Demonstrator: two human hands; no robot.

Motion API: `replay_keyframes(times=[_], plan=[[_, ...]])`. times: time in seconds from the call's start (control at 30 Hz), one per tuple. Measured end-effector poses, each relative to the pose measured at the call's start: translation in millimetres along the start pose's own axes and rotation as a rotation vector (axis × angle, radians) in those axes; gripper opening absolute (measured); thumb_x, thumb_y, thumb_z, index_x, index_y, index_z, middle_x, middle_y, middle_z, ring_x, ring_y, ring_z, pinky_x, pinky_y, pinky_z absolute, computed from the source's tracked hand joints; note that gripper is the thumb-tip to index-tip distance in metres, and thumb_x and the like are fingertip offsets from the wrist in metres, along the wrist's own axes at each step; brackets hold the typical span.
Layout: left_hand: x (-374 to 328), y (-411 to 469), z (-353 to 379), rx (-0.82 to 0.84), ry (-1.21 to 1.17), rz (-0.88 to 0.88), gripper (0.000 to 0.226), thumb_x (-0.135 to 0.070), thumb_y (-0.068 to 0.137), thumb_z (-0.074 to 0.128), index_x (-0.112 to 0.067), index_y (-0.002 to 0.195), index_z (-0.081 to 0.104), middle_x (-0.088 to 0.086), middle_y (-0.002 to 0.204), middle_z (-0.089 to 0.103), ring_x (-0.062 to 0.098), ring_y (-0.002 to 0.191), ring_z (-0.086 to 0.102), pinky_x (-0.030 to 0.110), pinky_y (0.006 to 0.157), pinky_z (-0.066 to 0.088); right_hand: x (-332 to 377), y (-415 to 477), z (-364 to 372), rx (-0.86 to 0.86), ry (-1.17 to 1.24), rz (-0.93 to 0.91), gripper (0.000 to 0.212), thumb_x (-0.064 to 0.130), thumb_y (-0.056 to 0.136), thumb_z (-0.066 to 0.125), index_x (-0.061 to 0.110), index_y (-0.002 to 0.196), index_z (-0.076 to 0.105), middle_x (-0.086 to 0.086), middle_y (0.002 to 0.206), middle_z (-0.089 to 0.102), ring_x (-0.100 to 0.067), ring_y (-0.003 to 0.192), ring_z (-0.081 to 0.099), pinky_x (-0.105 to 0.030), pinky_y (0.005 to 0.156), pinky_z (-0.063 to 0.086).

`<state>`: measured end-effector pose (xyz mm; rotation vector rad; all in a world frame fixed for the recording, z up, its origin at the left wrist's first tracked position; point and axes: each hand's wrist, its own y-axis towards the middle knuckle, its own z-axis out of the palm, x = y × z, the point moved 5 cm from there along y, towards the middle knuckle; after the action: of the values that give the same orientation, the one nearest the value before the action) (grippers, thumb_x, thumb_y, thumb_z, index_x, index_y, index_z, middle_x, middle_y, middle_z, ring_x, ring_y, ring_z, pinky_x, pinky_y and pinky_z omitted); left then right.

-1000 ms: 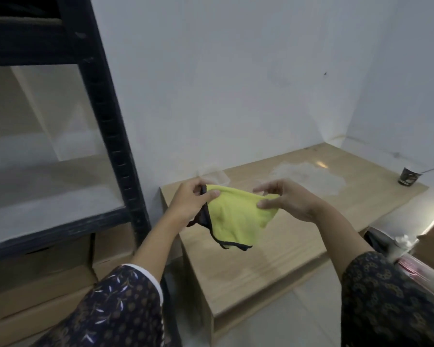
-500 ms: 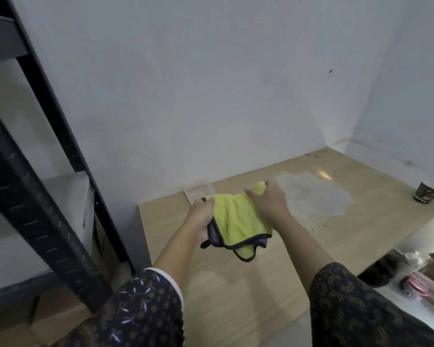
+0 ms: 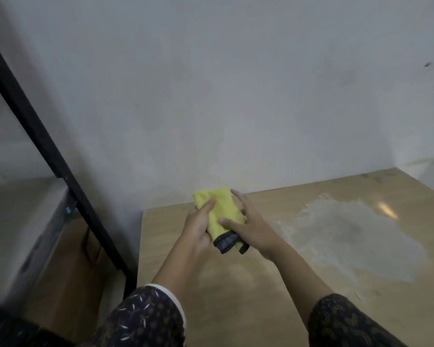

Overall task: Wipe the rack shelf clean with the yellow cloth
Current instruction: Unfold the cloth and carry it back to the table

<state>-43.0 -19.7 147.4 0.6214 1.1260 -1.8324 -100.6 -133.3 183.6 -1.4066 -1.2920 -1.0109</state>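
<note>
Just below the centre of the frame, the folded yellow cloth (image 3: pixel 221 211) is held up between both hands above the near-left corner of the wooden tabletop (image 3: pixel 236 296), clear of its surface. The left hand (image 3: pixel 198 230) grips the cloth from the left side. Its thumb lies over the yellow face near the top edge, and the rest of its fingers wrap out of sight behind the fabric. The right hand (image 3: pixel 253 227) meets the cloth from the right. Its fingers (image 3: pixel 237 196) are spread and nearly straight along the cloth's right edge, and its thumb is laid flat across the yellow face. Whether that hand truly pinches the fabric cannot be told. The cloth's dark-trimmed end (image 3: pixel 227 244) hangs down between the two wrists. A pale, dull patch (image 3: pixel 348 234) spreads over the tabletop at centre right of the frame. At the left, the rack's black post (image 3: pixel 48 151) slants from the upper left edge down towards the bottom centre. The grey rack shelf (image 3: pixel 18 221) sits behind the post at the lower left, well apart from the cloth. Brown cardboard (image 3: pixel 68 271) shows beneath the shelf. Dark patterned sleeves (image 3: pixel 148 319) fill the bottom edge, and a plain pale wall (image 3: pixel 211 96) takes up the upper half.
</note>
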Motion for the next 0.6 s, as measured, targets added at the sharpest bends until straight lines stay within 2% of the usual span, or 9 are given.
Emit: replay_keyframes(times=[0.07,0.13,0.2,0.27,0.33,0.43,0.53,0.6], plan=[[-1.6,23.1,-2.7,-0.069,0.009,0.064,0.032,-0.028,0.090,0.062,-0.004,0.110,0.059,0.017,0.103,0.070,0.032,0.092,0.068,0.047,0.078,0.057,-18.5,24.5,2.1,0.084,0.194,0.035,0.071,0.015,0.089,0.067,0.051,0.137,0.031,-0.009,0.106,0.065,-0.017,0.068,0.066,-0.029,0.046,0.049],[-1.3,45.9,-11.1,-0.206,0.108,0.118,0.032,-0.035,0.090,0.060,-0.005,0.105,0.059,0.012,0.096,0.069,0.025,0.081,0.068,0.037,0.063,0.057,-36.2,50.2,-2.1,0.052,0.352,0.031,0.070,0.003,0.088,0.064,0.050,0.134,0.041,-0.016,0.117,0.063,-0.023,0.078,0.067,-0.033,0.057,0.052],[2.3,67.9,-23.4,-0.313,0.237,0.141,0.036,-0.038,0.093,0.054,-0.005,0.106,0.056,0.012,0.097,0.066,0.022,0.077,0.065,0.030,0.055,0.052,-52.6,74.6,-4.9,-0.021,0.369,0.035,0.062,-0.002,0.087,0.060,0.043,0.129,0.053,-0.009,0.128,0.058,-0.026,0.089,0.065,-0.039,0.069,0.051],[4.5,88.0,-41.3,-0.418,0.452,0.191,0.034,-0.036,0.097,0.046,-0.006,0.108,0.056,0.013,0.103,0.064,0.024,0.083,0.061,0.032,0.066,0.049,-68.9,97.6,-8.6,-0.120,0.244,0.052,0.056,-0.002,0.086,0.058,0.033,0.129,0.059,-0.003,0.131,0.057,-0.014,0.088,0.062,-0.031,0.069,0.050],[5.8,103.8,-59.9,-0.491,0.759,0.261,0.030,-0.028,0.097,0.043,-0.005,0.111,0.058,0.014,0.114,0.061,0.025,0.095,0.056,0.029,0.075,0.040,-83.7,120.3,-11.2,-0.188,0.106,0.081,0.056,0.002,0.085,0.062,0.026,0.135,0.054,-0.004,0.128,0.057,-0.011,0.085,0.058,-0.026,0.064,0.049],[18.5,125.9,-72.6,-0.387,1.054,0.343,0.029,-0.014,0.096,0.043,-0.002,0.120,0.055,0.016,0.124,0.056,0.028,0.114,0.051,0.028,0.084,0.036,-105.1,154.0,-9.5,-0.222,-0.052,0.100,0.063,0.007,0.083,0.065,0.025,0.141,0.047,-0.006,0.130,0.054,-0.023,0.102,0.058,-0.041,0.081,0.051],[36.8,144.5,-73.3,-0.268,1.160,0.402,0.031,-0.010,0.095,0.043,-0.007,0.124,0.054,0.013,0.121,0.058,0.028,0.112,0.053,0.027,0.081,0.037,-118.2,184.4,-0.7,-0.187,-0.168,0.064,0.067,0.010,0.083,0.067,0.023,0.143,0.042,-0.005,0.140,0.049,-0.024,0.120,0.051,-0.036,0.093,0.046],[44.6,153.5,-75.8,-0.292,1.135,0.426,0.032,-0.011,0.093,0.043,-0.011,0.124,0.055,0.010,0.115,0.062,0.027,0.105,0.058,0.026,0.075,0.041,-127.2,201.0,7.7,-0.162,-0.234,0.040,0.067,0.012,0.084,0.068,0.021,0.144,0.040,-0.005,0.145,0.045,-0.024,0.127,0.047,-0.031,0.096,0.040]])
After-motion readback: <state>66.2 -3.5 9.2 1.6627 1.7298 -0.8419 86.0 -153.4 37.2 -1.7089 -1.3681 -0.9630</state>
